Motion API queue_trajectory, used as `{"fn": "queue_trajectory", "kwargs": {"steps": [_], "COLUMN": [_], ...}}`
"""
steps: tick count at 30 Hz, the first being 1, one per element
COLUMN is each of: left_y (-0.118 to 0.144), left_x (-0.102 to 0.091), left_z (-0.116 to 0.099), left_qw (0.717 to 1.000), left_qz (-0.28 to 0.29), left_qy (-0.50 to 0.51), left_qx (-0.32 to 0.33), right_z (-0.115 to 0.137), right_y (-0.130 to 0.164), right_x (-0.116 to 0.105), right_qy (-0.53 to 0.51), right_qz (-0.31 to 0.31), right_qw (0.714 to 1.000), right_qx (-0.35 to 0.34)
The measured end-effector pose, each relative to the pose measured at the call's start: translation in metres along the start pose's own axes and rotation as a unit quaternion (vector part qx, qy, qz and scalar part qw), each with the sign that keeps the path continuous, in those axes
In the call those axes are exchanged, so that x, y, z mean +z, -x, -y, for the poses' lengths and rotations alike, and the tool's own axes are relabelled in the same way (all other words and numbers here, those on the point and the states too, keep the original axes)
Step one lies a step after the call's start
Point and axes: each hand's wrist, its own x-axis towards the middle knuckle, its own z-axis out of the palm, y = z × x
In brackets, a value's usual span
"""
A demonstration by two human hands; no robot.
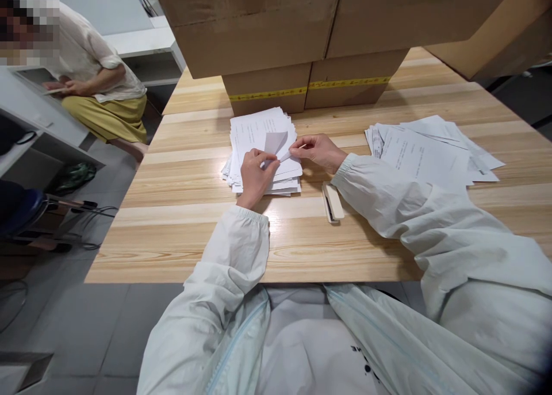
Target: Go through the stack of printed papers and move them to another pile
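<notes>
A stack of printed paper sheets (254,131) lies on the wooden table in front of me, its edges uneven. My left hand (257,173) is over the stack's near side, thumb and fingers pinched on the lifted corner of a sheet (276,141), which curls up and shows its blank underside. At the stack's right edge, my right hand (318,150) pinches the same sheet between thumb and forefinger. Nearer to me, below my right wrist, a cream stapler (332,203) lies on the table.
A second, fanned-out pile of printed papers (425,153) lies to the right, partly behind my right sleeve. Large cardboard boxes (267,33) stand stacked at the back, over the table. On the left, beyond the table (146,222), a person (95,67) sits holding something thin.
</notes>
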Motion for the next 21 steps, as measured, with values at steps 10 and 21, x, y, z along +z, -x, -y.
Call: {"fn": "queue_trajectory", "kwargs": {"steps": [10,21], "left_y": [0.002,0.035], "left_x": [0.001,-0.014], "left_z": [-0.002,-0.044], "left_qw": [0.997,0.948], "left_qz": [-0.058,-0.096], "left_qy": [0.042,-0.071], "left_qx": [-0.017,0.296], "right_z": [0.017,0.038], "right_y": [0.004,0.028], "right_x": [0.005,-0.017], "right_qy": [0.08,-0.15], "right_qz": [-0.031,0.128], "right_qw": [0.982,0.973], "right_qx": [-0.17,0.117]}}
